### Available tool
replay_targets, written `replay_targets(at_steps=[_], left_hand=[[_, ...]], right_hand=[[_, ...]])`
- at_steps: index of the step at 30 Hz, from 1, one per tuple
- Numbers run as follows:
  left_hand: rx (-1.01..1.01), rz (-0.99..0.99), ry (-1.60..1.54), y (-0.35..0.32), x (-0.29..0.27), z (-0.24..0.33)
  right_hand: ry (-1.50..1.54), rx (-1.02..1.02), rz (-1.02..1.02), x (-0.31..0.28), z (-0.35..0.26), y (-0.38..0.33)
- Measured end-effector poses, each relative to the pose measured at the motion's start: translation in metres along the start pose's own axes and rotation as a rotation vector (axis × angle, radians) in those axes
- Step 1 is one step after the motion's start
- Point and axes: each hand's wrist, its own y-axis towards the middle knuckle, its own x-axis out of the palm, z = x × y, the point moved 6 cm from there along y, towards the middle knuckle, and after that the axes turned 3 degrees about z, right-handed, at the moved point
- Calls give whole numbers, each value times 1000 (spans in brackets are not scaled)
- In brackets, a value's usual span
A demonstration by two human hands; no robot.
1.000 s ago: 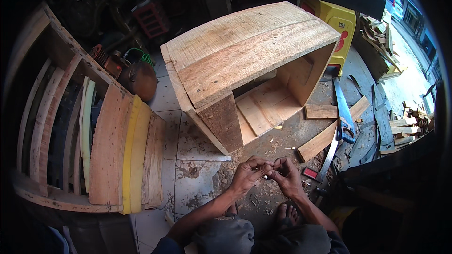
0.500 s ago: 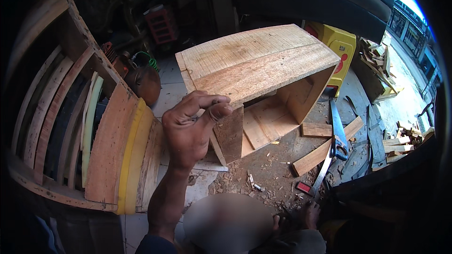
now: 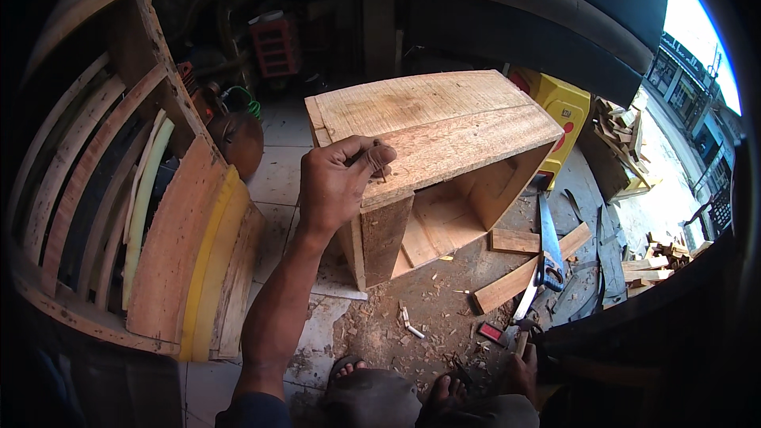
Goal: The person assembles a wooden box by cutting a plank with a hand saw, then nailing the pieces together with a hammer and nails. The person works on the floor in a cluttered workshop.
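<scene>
A box of bare wooden boards [image 3: 468, 123] stands on the floor before me, its open side facing right and toward me. Over the near left corner of its top, my left hand [image 3: 337, 182] is closed in a pinch. A thin nail [image 3: 384, 175] pokes down from between thumb and forefinger, its tip at or close to the board. Low on the right, my right hand [image 3: 521, 372] is wrapped round the wooden handle of a hammer [image 3: 522, 341]. The hammer's dark head points up, away from me.
A blue handsaw [image 3: 547, 238] lies across loose boards [image 3: 507, 285] on the shaving-strewn floor. A slatted wooden frame [image 3: 170, 261] stands at left. Behind the box are a yellow plastic piece [image 3: 567, 103] and a red crate [image 3: 273, 47]. Wood scraps [image 3: 622, 135] are heaped at right.
My left hand has turned, still pinched, and the nail now shows beneath its fingertips. The hammer in my right hand has come into sight. The box sits slightly lower in view.
</scene>
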Motion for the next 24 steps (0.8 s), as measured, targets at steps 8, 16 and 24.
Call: replay_targets(at_steps=[8,16,24], left_hand=[[207,-22,140,0,1,1],[256,-45,307,-6,-6,19],[367,-42,278,-8,-10,24]], right_hand=[[-163,-390,-120,39,-206,-28],[-664,-1288,72,110,-418,-77],[-712,-1293,71,127,-440,-81]])
